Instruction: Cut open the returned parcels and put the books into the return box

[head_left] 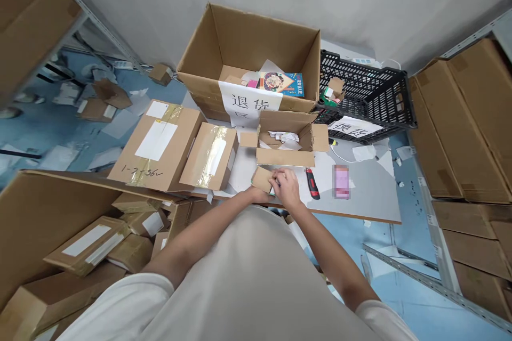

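Note:
A small brown cardboard box (pixel 262 179) is between my hands at the table's front edge, close to my body. My left hand (pixel 259 195) supports it from below on the left, its fingers mostly hidden. On the box's right side, the bent fingers of my right hand (pixel 286 186) grip the edge. Just beyond stands an open carton (pixel 286 157) with crumpled white paper (pixel 287 137) inside and its flaps folded out. A red and black utility knife (pixel 312 184) lies to the right of my right hand.
Two taped cartons (pixel 156 144) (pixel 209 155) stand at the left. Behind is a large open carton (pixel 200 93) holding a blue book (pixel 294 84), beside a black crate (pixel 394 104). A blurred pink rectangle (pixel 342 181) lies at the right. A big box (pixel 32 213) of parcels stands lower left.

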The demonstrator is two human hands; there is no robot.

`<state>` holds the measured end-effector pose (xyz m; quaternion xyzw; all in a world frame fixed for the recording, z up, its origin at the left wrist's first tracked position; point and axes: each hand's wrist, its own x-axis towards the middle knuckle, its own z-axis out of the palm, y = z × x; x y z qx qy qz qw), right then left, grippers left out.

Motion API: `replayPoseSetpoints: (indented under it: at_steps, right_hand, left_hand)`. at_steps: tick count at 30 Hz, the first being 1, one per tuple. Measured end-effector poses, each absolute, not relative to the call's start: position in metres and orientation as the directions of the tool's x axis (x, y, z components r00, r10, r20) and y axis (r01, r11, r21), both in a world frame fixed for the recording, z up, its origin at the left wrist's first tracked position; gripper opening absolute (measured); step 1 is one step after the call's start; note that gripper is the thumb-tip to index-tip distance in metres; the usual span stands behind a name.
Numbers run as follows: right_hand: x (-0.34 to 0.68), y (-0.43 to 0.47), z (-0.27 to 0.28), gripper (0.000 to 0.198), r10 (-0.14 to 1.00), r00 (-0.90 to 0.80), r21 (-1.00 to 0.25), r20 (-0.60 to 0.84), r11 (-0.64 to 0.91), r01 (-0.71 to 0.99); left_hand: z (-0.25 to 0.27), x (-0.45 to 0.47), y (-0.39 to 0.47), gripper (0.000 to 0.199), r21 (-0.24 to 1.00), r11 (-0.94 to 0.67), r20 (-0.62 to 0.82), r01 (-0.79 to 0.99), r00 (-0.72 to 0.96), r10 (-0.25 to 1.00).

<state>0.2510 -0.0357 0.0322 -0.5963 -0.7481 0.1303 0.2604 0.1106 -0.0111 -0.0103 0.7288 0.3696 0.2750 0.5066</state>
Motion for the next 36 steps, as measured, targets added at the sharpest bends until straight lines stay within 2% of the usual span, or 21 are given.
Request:
replayPoseSetpoints:
  at_steps: [3,5,7,8,10,12,13,16,18,22,25,31,33,36]
  right_hand:
    - [0.253,-0.04,0.032,0.033,0.941,-0.315,-0.497,0.124,0.333,0.801]
    - [0.262,-0.042,0.034,0.04,0.909,-0.409,-0.516,0.082,0.39,0.763]
    - [0.271,-0.043,0.037,0.042,0.896,-0.44,-0.55,0.062,0.399,0.734]
    - [0.275,-0.042,0.037,0.042,0.899,-0.435,-0.563,0.056,0.389,0.729]
    - [0.281,-0.039,0.036,0.039,0.906,-0.421,-0.578,0.041,0.365,0.73]
    - [0.284,-0.036,0.033,0.037,0.921,-0.388,-0.591,0.017,0.323,0.739]
    - [0.285,-0.034,0.031,0.036,0.941,-0.338,-0.602,0.019,0.281,0.748]
    - [0.284,-0.029,0.026,0.032,0.989,-0.11,-0.63,0.098,0.148,0.762]
    - [0.283,-0.029,0.025,0.03,0.986,-0.066,-0.601,0.155,0.147,0.786]
    - [0.289,-0.034,0.035,0.03,0.941,-0.307,-0.471,0.144,0.338,0.815]
    - [0.299,-0.041,0.05,0.032,0.872,-0.479,-0.41,0.101,0.475,0.779]
    - [0.304,-0.04,0.077,0.05,0.787,-0.615,-0.257,-0.037,0.588,0.767]
    - [0.297,-0.035,0.082,0.05,0.754,-0.651,-0.207,-0.082,0.626,0.751]
    - [0.282,-0.028,0.088,0.051,0.724,-0.674,-0.114,-0.151,0.664,0.739]
  left_hand:
    - [0.002,0.093,-0.032,0.074,0.953,-0.182,0.04,0.24,0.499,0.866]
    - [0.019,0.081,-0.046,0.071,0.96,-0.136,0.069,0.245,0.261,0.963]
    - [0.04,0.075,-0.054,0.069,0.935,-0.146,0.156,0.323,-0.003,0.988]
    - [0.05,0.076,-0.055,0.067,0.904,-0.187,0.211,0.384,-0.02,0.977]
    - [0.066,0.086,-0.051,0.058,0.818,-0.343,0.264,0.463,0.228,0.937]
    - [0.071,0.1,-0.04,0.056,0.769,-0.458,0.2,0.447,0.511,0.836]
    - [0.069,0.105,-0.034,0.06,0.76,-0.463,0.156,0.456,0.564,0.811]
    - [0.05,0.109,-0.021,0.079,0.76,-0.394,0.029,0.517,0.578,0.815]
    - [0.035,0.103,-0.018,0.089,0.766,-0.382,-0.022,0.517,0.615,0.788]
    - [0.021,0.089,-0.014,0.105,0.712,-0.443,-0.062,0.544,0.678,0.733]
    - [0.025,0.089,-0.008,0.105,0.633,-0.473,-0.084,0.613,0.662,0.745]
    - [0.039,0.096,-0.003,0.076,0.529,-0.508,-0.12,0.679,0.653,0.747]
    - [0.041,0.096,-0.003,0.076,0.519,-0.514,-0.143,0.684,0.662,0.736]
    - [0.041,0.097,-0.002,0.088,0.538,-0.509,-0.159,0.671,0.675,0.721]
